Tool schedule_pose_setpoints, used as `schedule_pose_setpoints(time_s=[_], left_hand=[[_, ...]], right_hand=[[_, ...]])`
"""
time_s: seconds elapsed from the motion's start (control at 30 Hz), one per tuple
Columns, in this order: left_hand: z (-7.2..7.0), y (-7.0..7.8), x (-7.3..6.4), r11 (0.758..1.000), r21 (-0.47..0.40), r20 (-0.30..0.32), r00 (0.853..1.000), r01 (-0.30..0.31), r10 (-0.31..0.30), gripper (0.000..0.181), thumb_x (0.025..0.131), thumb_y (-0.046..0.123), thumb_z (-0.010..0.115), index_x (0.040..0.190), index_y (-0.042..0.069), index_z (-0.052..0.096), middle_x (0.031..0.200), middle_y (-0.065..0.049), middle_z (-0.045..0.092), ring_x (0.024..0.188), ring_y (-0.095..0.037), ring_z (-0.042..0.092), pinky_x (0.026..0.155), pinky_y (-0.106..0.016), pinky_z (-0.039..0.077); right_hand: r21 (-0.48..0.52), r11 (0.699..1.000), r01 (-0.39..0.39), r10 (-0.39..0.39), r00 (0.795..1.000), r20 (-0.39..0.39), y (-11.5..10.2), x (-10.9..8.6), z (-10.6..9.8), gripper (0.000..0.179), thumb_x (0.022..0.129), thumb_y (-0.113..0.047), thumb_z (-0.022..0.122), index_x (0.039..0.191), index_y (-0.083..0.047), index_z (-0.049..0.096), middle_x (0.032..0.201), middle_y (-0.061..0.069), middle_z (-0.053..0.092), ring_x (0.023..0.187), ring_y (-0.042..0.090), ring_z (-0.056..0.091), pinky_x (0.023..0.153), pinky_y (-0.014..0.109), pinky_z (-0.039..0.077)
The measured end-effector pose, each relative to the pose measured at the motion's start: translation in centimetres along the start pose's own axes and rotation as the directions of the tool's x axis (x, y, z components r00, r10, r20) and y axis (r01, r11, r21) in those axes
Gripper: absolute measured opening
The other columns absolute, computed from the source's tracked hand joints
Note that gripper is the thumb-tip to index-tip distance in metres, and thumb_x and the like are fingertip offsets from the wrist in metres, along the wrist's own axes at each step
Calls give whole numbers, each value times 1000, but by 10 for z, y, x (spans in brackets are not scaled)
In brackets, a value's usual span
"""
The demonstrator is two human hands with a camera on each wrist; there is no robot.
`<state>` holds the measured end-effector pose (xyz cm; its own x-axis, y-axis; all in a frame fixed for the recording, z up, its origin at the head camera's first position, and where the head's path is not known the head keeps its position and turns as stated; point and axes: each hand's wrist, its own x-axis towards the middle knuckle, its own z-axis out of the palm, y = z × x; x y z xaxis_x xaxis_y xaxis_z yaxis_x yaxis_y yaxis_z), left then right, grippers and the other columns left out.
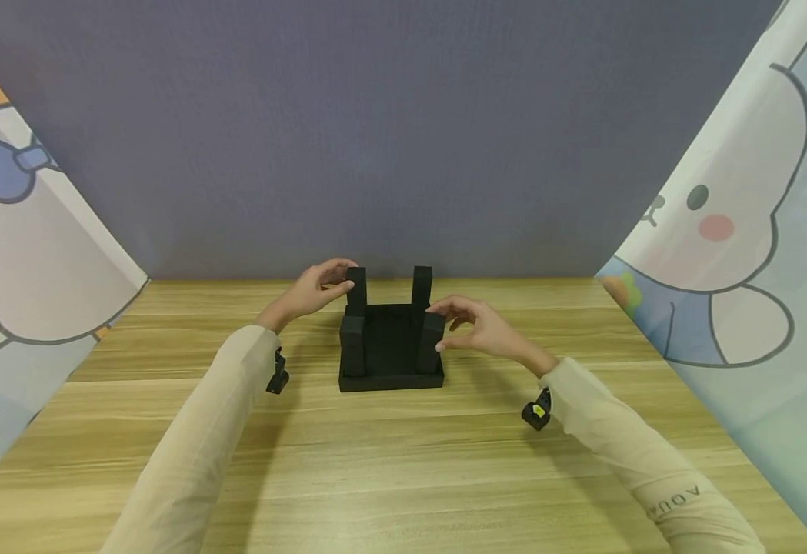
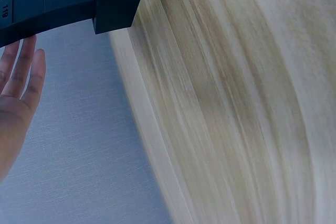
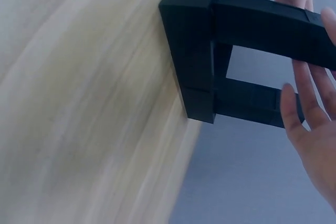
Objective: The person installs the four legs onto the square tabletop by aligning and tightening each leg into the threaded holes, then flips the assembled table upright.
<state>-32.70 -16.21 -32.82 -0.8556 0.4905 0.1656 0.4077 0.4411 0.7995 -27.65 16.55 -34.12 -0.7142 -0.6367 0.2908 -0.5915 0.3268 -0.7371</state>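
Observation:
A black square base (image 1: 391, 382) with an upright black post at each corner stands on the wooden table. At the back left post (image 1: 357, 294), my left hand (image 1: 315, 291) pinches near the top, thumb on the near side and fingers behind. My right hand (image 1: 475, 327) has its thumb and bent fingers around the upper part of the front right post (image 1: 430, 348). In the left wrist view, the fingertips (image 2: 37, 61) meet the post's edge near a small "119" marking. The right wrist view shows fingers (image 3: 307, 93) passing behind a post (image 3: 268, 27).
The front left post (image 1: 352, 346) and back right post (image 1: 421, 287) have no hand on them. Behind the wood-grain table (image 1: 389, 469) rises a grey-blue panel (image 1: 375, 138). Cartoon-printed sheets (image 1: 728, 231) flank both sides. Each wrist wears a small black device (image 1: 537, 410).

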Motion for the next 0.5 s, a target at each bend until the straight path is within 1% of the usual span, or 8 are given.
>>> schedule_pose_setpoints(time_s=[0.07, 0.17, 0.27, 0.4, 0.5], left_hand=[[-1, 7, -3, 1000, -1, 4, 1000, -2, 2, 40, 95, 15, 50, 133, 7, 41, 130, -20, 47, 122, -35, 45, 99, -53, 37], [-1, 16, -7, 1000, 11, 8, 1000, -6, 6, 40, 95, 12, 49, 133, 3, 40, 130, -22, 47, 122, -36, 45, 99, -52, 38], [-2, 20, -8, 1000, 13, 7, 1000, -4, 4, 40, 95, 12, 49, 133, 3, 40, 130, -22, 47, 122, -37, 45, 98, -51, 38], [-2, 20, -9, 1000, 11, 8, 1000, -5, 5, 40, 95, 13, 49, 133, 3, 40, 131, -22, 46, 122, -37, 45, 99, -51, 38], [-2, 18, -8, 1000, 5, 7, 1000, -7, 7, 40, 95, 13, 49, 133, 4, 41, 132, -21, 45, 123, -37, 44, 99, -52, 37]], right_hand=[[22, 1000, -2, 1, 999, 49, 2, 2, -2, 57, 71, -13, 79, 122, -7, 54, 122, 10, 55, 105, 18, 54, 84, 48, 48], [65, 998, -2, -6, 992, 126, 3, 6, -6, 60, 73, -13, 76, 127, -5, 50, 126, 10, 54, 113, 20, 52, 87, 52, 45], [105, 994, -15, -5, 982, 187, 2, 9, -8, 59, 75, -11, 74, 128, -4, 49, 126, 11, 54, 116, 19, 51, 89, 54, 43], [132, 991, -38, 8, 976, 219, 2, 12, -10, 57, 77, -10, 73, 128, -3, 49, 127, 13, 54, 117, 14, 50, 90, 55, 42], [141, 989, -35, 4, 977, 215, 2, 12, -10, 56, 77, -10, 73, 127, -2, 49, 126, 15, 54, 117, 14, 51, 90, 55, 42]])
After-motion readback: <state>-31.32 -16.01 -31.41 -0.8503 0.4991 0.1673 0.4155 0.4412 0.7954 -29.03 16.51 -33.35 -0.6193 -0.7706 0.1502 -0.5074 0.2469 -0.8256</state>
